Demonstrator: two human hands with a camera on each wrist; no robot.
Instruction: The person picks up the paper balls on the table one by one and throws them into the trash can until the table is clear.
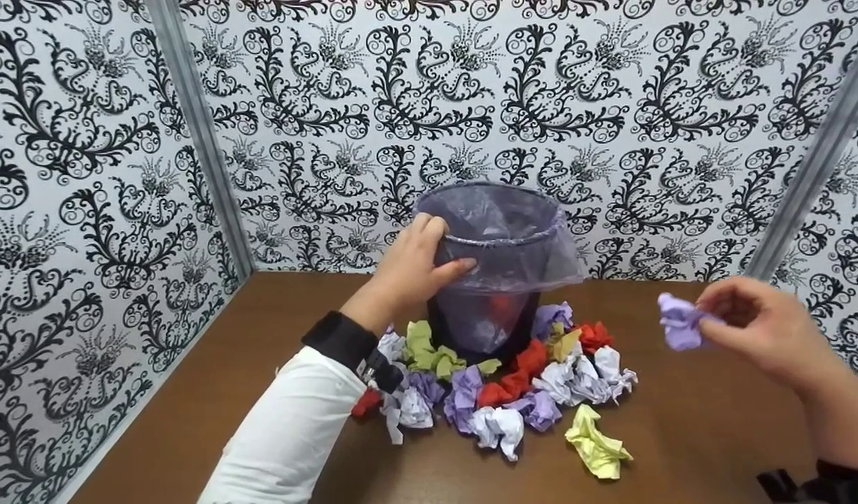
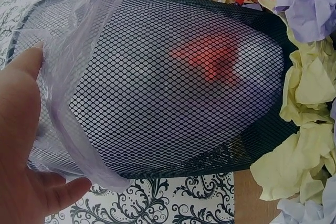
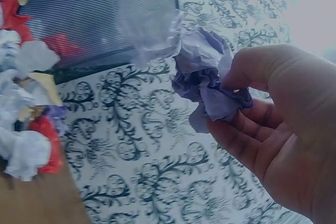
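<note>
Purple paper ball (image 1: 679,321) — right-hand fingers (image 1: 717,302)

Brown table (image 1: 688,434) bears mesh bin (image 1: 486,318), crumpled papers (image 1: 502,388)

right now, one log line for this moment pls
left hand: grips mesh bin rim | right hand: pinches purple paper ball | crumpled papers around bin base

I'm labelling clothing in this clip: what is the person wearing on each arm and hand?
Both hands are bare. The left arm has a white sleeve ending in a black wrist strap with a small black device attached. The right forearm is bare, with a black strap at the frame's edge.
</note>
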